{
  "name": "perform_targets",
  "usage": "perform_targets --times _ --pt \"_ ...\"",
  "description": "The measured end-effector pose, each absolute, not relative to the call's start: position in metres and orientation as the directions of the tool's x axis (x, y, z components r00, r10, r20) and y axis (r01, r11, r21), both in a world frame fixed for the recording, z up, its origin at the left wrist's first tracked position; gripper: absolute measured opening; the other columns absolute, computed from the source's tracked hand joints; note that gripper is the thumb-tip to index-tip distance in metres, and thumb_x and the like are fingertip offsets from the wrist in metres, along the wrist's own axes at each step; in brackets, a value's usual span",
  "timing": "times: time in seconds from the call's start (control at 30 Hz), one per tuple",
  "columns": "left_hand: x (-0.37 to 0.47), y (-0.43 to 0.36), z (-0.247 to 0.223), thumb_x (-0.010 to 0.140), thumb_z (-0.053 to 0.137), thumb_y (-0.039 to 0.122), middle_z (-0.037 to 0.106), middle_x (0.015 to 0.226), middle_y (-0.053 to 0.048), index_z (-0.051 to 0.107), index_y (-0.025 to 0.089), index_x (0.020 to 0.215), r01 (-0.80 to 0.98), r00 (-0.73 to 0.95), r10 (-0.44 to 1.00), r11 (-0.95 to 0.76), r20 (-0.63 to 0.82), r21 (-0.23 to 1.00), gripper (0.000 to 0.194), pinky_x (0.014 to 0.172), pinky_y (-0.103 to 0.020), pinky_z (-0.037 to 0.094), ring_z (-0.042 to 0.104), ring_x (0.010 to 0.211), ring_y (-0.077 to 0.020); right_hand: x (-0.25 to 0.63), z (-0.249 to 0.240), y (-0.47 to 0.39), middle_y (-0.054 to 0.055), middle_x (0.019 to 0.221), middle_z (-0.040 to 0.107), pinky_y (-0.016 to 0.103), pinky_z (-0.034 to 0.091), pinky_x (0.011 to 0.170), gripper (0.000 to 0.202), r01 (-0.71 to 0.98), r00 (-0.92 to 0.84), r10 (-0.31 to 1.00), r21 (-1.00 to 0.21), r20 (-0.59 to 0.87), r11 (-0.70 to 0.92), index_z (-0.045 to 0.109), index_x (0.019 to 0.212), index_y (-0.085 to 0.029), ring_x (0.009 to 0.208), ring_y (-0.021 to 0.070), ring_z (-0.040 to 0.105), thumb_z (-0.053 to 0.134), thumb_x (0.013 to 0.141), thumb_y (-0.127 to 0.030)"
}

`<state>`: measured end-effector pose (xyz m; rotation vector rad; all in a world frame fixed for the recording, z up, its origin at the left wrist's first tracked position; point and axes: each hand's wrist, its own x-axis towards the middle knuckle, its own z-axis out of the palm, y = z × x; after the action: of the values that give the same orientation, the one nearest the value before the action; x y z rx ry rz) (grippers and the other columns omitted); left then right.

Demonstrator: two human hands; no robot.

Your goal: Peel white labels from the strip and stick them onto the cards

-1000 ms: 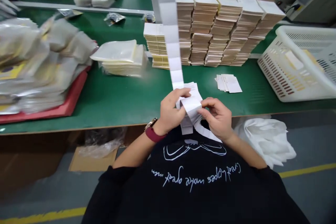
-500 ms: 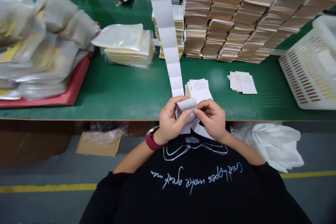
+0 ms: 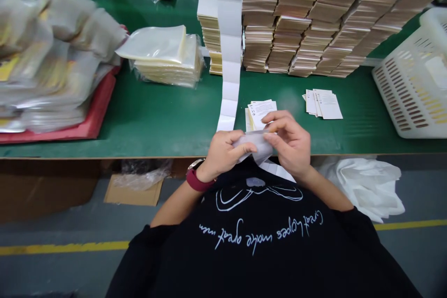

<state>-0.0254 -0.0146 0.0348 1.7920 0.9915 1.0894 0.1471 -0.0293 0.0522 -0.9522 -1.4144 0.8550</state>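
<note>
A long white label strip (image 3: 231,42) with cross creases hangs down over the green table to its front edge. My left hand (image 3: 225,152) is closed on a folded length of it, thumb on top. Wearing no watch, my right hand (image 3: 291,144) pinches the far corner of this folded piece between thumb and fingertips, its other fingers loosely curled. A further white tail of the strip (image 3: 277,168) trails below, against the black shirt. Just beyond the hands lies a small pile of printed cards (image 3: 260,111), partly covered by my right fingers.
Tall card stacks (image 3: 303,23) stand at the back, with a narrower stack (image 3: 209,23) left of them. Several loose cards (image 3: 324,104) lie right of centre. A white basket (image 3: 405,88) is at far right. Clear bags (image 3: 160,56) and a red tray (image 3: 101,107) are on the left.
My right hand has shifted slightly right and up, its fingers more spread. The folded paper is stretched wider between both hands. The hanging strip now bends further left near the table edge.
</note>
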Motion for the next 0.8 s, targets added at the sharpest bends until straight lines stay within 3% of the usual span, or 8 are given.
perform_targets --times 0.1,0.23,0.37,0.47,0.53,0.6,0.7,0.8 --pt "-0.028 -0.018 0.031 0.082 0.064 0.032 0.039 0.045 0.007 0.049 0.016 0.049 0.213 0.294 0.901 -0.388 0.32 0.897 0.039 0.043 -0.019 0.026 0.033 0.044 -0.0044 0.153 0.054 -0.024 0.002 0.112 0.06 0.043 0.053 0.089 0.011 -0.082 0.111 0.878 -0.876 0.465 0.475 0.056 0.099 -0.03 0.107 0.0198 0.061 0.057 0.091 -0.037" --pt "-0.03 -0.02 0.025 0.084 0.061 0.031 0.044 0.047 0.006 0.053 0.016 0.053 0.197 0.159 0.945 -0.313 0.284 0.929 0.035 0.043 -0.019 0.028 0.038 0.045 -0.0051 0.154 0.043 -0.027 0.003 0.137 0.051 0.041 0.057 0.084 0.064 -0.144 -0.119 0.878 -0.883 0.464 0.447 0.031 0.136 -0.046 0.116 0.022 0.06 0.068 0.083 -0.04" --pt "-0.029 -0.021 0.022 0.09 0.055 0.042 0.043 0.045 0.005 0.052 0.016 0.052 0.268 0.153 0.966 -0.246 0.211 0.932 0.046 0.041 -0.02 0.027 0.038 0.044 -0.0062 0.146 0.026 -0.038 0.003 0.119 0.063 0.035 0.059 0.08 0.075 -0.033 -0.22 0.893 -0.918 0.393 0.396 0.023 0.145 -0.044 0.096 0.0171 0.066 0.066 0.086 -0.028" --pt "-0.028 -0.026 0.024 0.091 0.053 0.037 0.069 0.084 -0.005 0.067 0.015 0.094 0.434 0.147 0.929 -0.368 0.339 0.822 0.026 0.064 -0.026 0.05 0.063 0.076 -0.0144 0.142 0.023 -0.042 0.001 0.102 0.066 0.03 0.058 0.068 0.069 0.007 -0.098 0.929 -0.933 0.358 0.36 0.028 0.143 -0.041 0.08 0.0152 0.065 0.066 0.086 -0.028" --pt "-0.029 -0.031 0.029 0.089 0.053 0.036 0.061 0.128 -0.013 0.049 0.016 0.133 0.504 0.143 0.877 -0.463 0.458 0.729 0.049 0.09 -0.037 0.052 0.062 0.109 -0.0222 0.14 0.024 -0.041 0.0 0.098 0.066 0.029 0.057 0.062 0.071 0.01 -0.068 0.938 -0.94 0.34 0.342 0.027 0.143 -0.042 0.074 0.015 0.064 0.067 0.086 -0.031" --pt "-0.032 -0.033 0.036 0.087 0.056 0.041 0.045 0.146 -0.016 0.032 0.017 0.145 0.523 0.174 0.841 -0.52 0.512 0.676 0.068 0.102 -0.042 0.048 0.056 0.122 -0.0262 0.139 0.027 -0.041 0.0 0.094 0.065 0.028 0.056 0.059 0.072 -0.001 -0.063 0.94 -0.942 0.336 0.337 0.024 0.144 -0.042 0.071 0.0146 0.063 0.066 0.086 -0.031" --pt "-0.034 -0.033 0.045 0.082 0.066 0.043 0.052 0.14 -0.014 0.044 0.019 0.136 0.508 0.249 0.779 -0.611 0.576 0.607 0.063 0.106 -0.046 0.044 0.055 0.124 -0.0278 0.135 0.028 -0.043 -0.001 0.093 0.064 0.028 0.055 0.057 0.073 -0.013 -0.098 0.929 -0.934 0.356 0.356 0.02 0.145 -0.044 0.068 0.0139 0.061 0.064 0.088 -0.031" --pt "-0.032 -0.031 0.047 0.085 0.066 0.03 0.069 0.104 -0.006 0.062 0.02 0.102 0.395 0.272 0.77 -0.637 0.577 0.662 0.02 0.094 -0.04 0.05 0.062 0.104 -0.0204 0.133 0.027 -0.045 -0.001 0.096 0.062 0.028 0.055 0.059 0.07 0.002 -0.136 0.915 -0.923 0.38 0.384 0.021 0.145 -0.044 0.069 0.0128 0.06 0.061 0.089 -0.027"
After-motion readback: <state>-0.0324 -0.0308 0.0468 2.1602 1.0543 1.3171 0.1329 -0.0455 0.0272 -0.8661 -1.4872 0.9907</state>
